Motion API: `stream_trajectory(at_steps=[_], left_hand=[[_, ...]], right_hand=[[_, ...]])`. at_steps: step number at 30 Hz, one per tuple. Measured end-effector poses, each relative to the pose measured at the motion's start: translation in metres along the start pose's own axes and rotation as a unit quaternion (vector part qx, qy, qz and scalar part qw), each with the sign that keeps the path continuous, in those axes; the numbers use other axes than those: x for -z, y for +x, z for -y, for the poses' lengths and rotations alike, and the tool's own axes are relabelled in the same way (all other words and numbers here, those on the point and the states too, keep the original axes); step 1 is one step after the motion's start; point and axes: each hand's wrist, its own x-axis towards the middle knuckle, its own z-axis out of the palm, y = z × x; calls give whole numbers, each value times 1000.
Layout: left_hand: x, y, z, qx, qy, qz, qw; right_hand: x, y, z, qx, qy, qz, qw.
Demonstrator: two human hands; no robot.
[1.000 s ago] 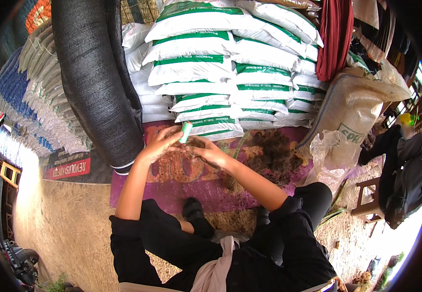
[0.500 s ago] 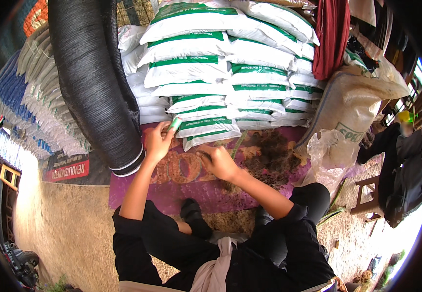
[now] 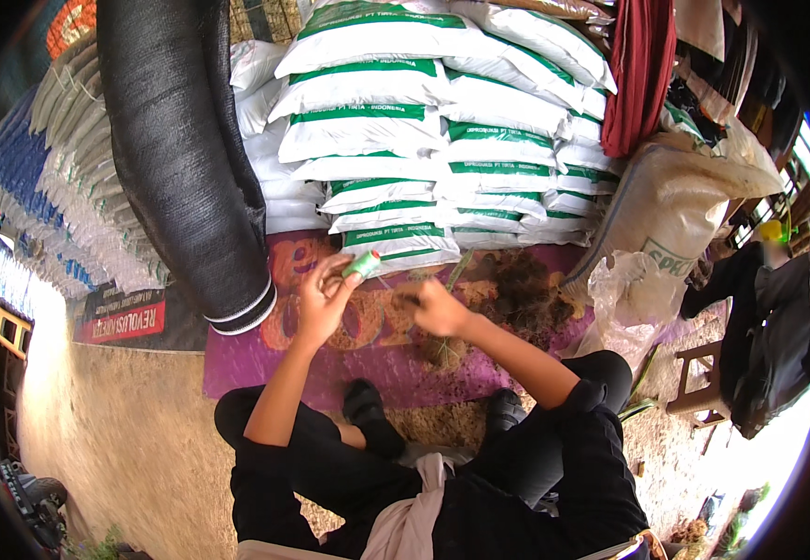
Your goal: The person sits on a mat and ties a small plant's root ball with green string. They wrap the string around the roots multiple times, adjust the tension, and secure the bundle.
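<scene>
My left hand [image 3: 324, 297] grips a small pale green spool [image 3: 363, 266] with a red end, held up in its fingers. A faint thin strand hangs from the spool's right side. To the right, a short gap away, my right hand [image 3: 438, 312] has its fingers curled, slightly blurred; what they pinch, if anything, is too small to tell. Below both hands lies a purple printed sheet [image 3: 237, 364]. A dark clump of roots and soil [image 3: 522, 285] rests on it beside my right hand, with dry fibrous bits [image 3: 445, 351] and a long leaf.
Stacked white-and-green sacks [image 3: 368, 84] stand ahead. A black mesh roll [image 3: 172, 159] leans at left beside bundled bags [image 3: 60, 205]. At right are a large woven sack [image 3: 671, 201], crumpled clear plastic [image 3: 634, 299], a brown stool [image 3: 699, 383] and dark cloth [image 3: 760, 336].
My hands, close together a second ago, have separated. My right hand moved rightward. My left hand, with the spool, rose leftward, then came back down to the right.
</scene>
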Motion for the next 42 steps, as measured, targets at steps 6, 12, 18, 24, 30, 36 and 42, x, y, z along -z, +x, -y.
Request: stream_trajectory(at_steps=[6, 12, 18, 24, 30, 36, 42], left_hand=[[6, -19, 4, -40, 269, 135, 953], [-17, -21, -5, 6, -39, 19, 999], [-24, -23, 30, 46, 0, -51, 998], [-42, -35, 26, 213, -206, -32, 955], [-40, -38, 32, 217, -198, 41, 955], [-39, -45, 35, 53, -39, 71, 995], [-32, -33, 20, 129, -312, -17, 941]], right_hand=[[13, 15, 59, 51, -55, 54, 996], [22, 7, 8, -63, 24, 29, 997], [2, -17, 39, 1, -99, 95, 991], [13, -13, 29, -4, -13, 37, 999], [11, -18, 30, -17, 11, 41, 999], [35, -1, 47, -1, -157, 81, 984], [34, -3, -9, -53, -15, -6, 998]])
